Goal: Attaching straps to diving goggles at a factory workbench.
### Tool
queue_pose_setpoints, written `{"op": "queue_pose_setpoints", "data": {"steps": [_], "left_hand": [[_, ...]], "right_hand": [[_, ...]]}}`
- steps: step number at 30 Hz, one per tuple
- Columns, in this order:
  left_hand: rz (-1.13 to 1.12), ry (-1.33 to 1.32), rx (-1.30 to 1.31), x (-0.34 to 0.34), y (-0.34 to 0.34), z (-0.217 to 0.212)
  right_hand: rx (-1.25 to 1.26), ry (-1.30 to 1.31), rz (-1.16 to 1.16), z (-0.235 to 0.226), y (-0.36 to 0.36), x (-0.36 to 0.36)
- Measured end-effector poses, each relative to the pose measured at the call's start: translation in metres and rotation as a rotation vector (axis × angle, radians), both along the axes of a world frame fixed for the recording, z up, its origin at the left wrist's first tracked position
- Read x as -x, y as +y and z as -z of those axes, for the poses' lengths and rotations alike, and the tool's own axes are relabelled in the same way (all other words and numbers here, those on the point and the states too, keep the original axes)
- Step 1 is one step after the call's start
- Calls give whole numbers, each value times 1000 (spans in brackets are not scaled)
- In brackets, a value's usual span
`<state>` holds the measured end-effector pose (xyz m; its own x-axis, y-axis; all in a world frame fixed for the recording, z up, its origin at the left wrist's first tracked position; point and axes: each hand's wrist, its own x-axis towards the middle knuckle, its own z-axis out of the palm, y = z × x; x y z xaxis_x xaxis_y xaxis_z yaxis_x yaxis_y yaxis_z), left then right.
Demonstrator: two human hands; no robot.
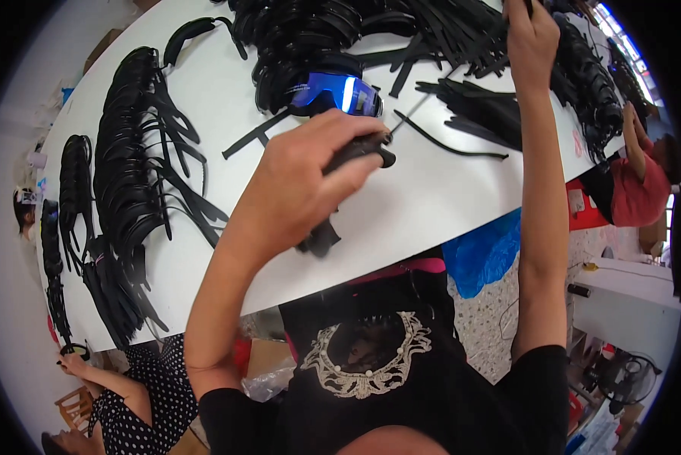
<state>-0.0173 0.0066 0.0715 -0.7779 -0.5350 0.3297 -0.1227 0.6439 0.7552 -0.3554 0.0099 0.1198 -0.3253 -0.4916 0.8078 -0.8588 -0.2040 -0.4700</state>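
- Wearing, nearest the camera, a black shirt (454,402) with pale embroidery (325,379) in an oval on the chest.
- Can see, at lower left, a seated person in a dotted black garment (158,387), beside the white table (424,201).
- Passing rightward, find three nested rows of black goggle frames (124,144) on the tabletop, with straps trailing from them.
- Gripping with the left hand (299,171) a black piece (363,149) — pinching it between thumb and forefinger, above the table's near part. Cannot tell whether it joins the dark end (321,239) showing below the palm.
- Just beyond those knuckles, see goggles (333,92) with a blue mirrored lens, lying in front of a heap of black frames (302,30).
- Further right, find a loose curved strap (462,155), then piled black straps (481,110); below the table edge, a blue plastic bag (481,254).
- Raising the right hand (534,38) at the top edge, fingers curled together around a dark strip (528,7). Cannot tell whether it connects with the thin line (412,116) running up from the left hand.
- At far right, notice more black frames (594,98) and a person in a red top (640,189); lower down, a dark fan (630,377).
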Motion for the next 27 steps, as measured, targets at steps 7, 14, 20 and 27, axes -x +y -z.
{"op": "queue_pose_setpoints", "data": {"steps": [7,14,20,27], "left_hand": [[-33,-16,816,-36,-20,45],[-337,97,214,-65,-6,74],[-779,-52,34,-70,-25,75],[-665,-341,122,-75,-13,61]], "right_hand": [[-571,-243,-571,75,59,-36],[-714,335,-168,118,50,-60],[-749,-590,-680,103,38,-74],[-727,-756,-805,103,23,-125]]}}
